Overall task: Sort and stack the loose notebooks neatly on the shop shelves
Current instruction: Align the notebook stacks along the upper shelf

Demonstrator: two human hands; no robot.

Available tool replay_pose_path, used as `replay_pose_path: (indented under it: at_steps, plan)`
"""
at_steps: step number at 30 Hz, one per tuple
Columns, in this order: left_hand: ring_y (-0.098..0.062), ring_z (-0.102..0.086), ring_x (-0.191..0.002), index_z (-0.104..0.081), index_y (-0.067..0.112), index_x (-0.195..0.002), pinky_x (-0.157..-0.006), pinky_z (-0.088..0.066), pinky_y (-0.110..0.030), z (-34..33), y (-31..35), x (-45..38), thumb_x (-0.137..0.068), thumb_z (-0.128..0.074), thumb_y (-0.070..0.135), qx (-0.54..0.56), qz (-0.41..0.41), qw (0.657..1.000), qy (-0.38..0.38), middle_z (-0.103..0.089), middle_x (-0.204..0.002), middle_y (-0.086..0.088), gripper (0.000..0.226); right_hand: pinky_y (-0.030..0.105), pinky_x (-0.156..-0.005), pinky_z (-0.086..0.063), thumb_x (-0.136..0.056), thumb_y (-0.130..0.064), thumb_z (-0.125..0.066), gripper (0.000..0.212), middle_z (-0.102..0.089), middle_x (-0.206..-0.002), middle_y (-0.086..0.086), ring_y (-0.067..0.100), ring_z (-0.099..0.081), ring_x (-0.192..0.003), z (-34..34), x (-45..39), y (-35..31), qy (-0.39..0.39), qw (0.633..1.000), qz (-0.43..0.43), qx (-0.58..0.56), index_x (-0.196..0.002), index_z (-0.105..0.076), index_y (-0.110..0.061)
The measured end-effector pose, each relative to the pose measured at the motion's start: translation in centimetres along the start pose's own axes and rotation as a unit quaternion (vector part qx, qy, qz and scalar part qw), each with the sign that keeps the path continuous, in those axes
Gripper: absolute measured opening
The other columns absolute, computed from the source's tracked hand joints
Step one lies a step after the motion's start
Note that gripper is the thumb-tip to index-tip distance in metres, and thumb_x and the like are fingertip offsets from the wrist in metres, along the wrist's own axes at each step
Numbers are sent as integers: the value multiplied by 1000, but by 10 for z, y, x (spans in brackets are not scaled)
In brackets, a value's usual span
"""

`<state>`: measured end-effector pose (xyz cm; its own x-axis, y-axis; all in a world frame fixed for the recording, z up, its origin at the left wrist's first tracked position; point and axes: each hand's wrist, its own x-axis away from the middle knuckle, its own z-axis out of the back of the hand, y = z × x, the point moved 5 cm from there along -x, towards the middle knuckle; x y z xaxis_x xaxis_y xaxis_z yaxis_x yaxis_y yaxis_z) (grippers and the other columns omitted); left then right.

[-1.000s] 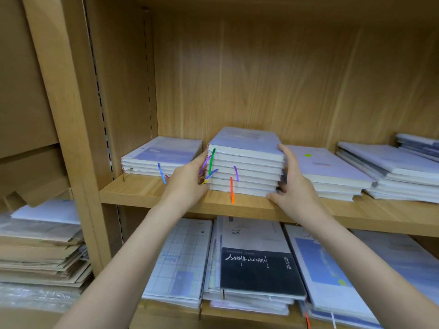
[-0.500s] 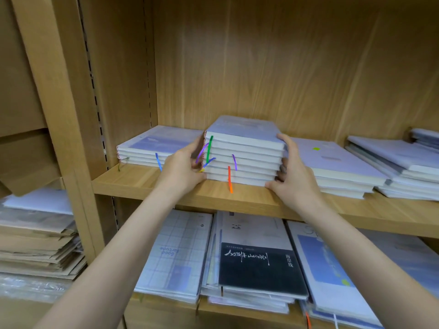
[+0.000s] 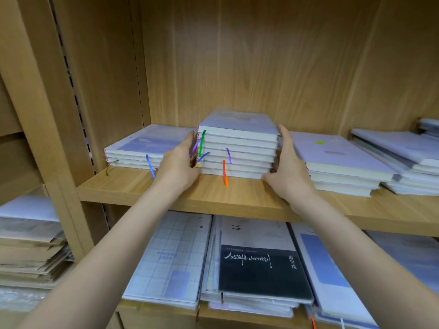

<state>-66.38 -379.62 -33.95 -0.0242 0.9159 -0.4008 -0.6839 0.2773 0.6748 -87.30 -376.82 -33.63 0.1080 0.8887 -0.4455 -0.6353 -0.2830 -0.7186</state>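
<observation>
A stack of several pale lavender notebooks (image 3: 237, 148) with coloured ribbon markers sits on the wooden shelf (image 3: 237, 203). My left hand (image 3: 179, 162) presses flat against the stack's left side, and my right hand (image 3: 288, 172) presses against its right side with fingers straight and the thumb at the bottom corner. A lower pile of the same notebooks (image 3: 147, 146) lies just left of the stack. Another pile (image 3: 332, 157) lies just right of it.
More notebook piles (image 3: 399, 148) fill the shelf's far right. The shelf below holds a black-covered notebook (image 3: 263, 271), a grid-patterned one (image 3: 171, 257) and blue ones. A wooden upright (image 3: 47, 115) bounds the left, with brown paper packs (image 3: 31, 252) beyond it.
Both hands have slid the stack further back on the shelf, so it now sits between the two neighbouring piles. My view has moved closer.
</observation>
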Motion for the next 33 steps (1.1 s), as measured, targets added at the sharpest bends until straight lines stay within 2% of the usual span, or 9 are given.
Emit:
replay_pose_path:
  at_steps: [3,8,10,12,15,23,29,31,33]
  plan:
    - [-29,-56,-115,-6,34,-149,-100,-44,-41,-2,-1,1,-83,-65,6,-18,-12,1000,6,-59,-126,-10,93,45,-101,-43,-77,8,-61,102,-55,-125,2,27,-54,-117,-4,-1,6,-7,999,-12,-53,-148,-3,-36]
    - [-30,-56,-115,-5,33,-149,-99,-44,-43,-2,0,1,-83,-65,7,-21,-11,1000,9,-58,-127,-12,93,44,-103,-41,-77,5,-64,96,-53,-130,-3,24,-50,-122,-5,-2,6,-8,998,-10,-59,-149,-11,-31]
    - [-26,-58,-114,-11,28,-149,-101,-43,-36,1,1,4,-82,-65,3,33,-6,999,-21,-56,-130,-10,89,42,-104,-40,-78,-1,-68,86,-54,-130,-3,21,-52,-121,-5,-2,6,-3,998,-12,-67,-145,-21,-25]
    - [-21,-57,-115,-14,22,-149,-95,-41,-21,4,0,8,-83,-63,-3,102,10,993,-53,-55,-131,-8,86,41,-102,-42,-80,-4,-67,66,-58,-126,0,22,-54,-118,-5,-2,5,3,998,-14,-64,-136,-36,-17]
    - [-16,-54,-118,-17,19,-149,-85,-35,-9,6,2,11,-86,-60,-3,94,4,994,-49,-54,-133,-5,79,43,-101,-42,-85,-3,-61,50,-60,-123,5,25,-55,-117,-5,-2,4,3,999,-14,-42,-131,-42,-13]
    - [-21,-50,-124,-16,29,-148,-103,-40,-35,1,-2,6,-90,-54,4,19,-4,999,-44,-57,-131,-3,74,45,-102,-41,-86,-4,-60,49,-60,-125,10,30,-54,-118,-5,-3,5,9,1000,-16,-16,-131,-42,-10]
    - [-26,-50,-123,-15,29,-149,-101,-41,-38,1,-1,5,-92,-52,8,-15,-19,998,-50,-56,-132,-7,71,41,-103,-40,-88,-4,-59,49,-59,-126,8,26,-54,-119,-5,0,3,3,1000,-28,-5,-133,-41,-11]
    - [-27,-51,-121,-12,30,-149,-97,-43,-37,-1,0,7,-93,-50,11,-28,-28,998,-45,-56,-131,-7,71,42,-105,-38,-87,-2,-59,57,-58,-127,5,26,-52,-122,-4,1,2,9,999,-25,-18,-138,-35,-12]
    - [-27,-52,-119,-7,30,-149,-94,-43,-33,-1,2,11,-91,-53,14,-9,-38,998,-40,-57,-131,-5,76,40,-108,-36,-85,-2,-60,75,-53,-130,-3,22,-49,-125,-3,3,-1,9,999,-12,-33,-146,-19,-17]
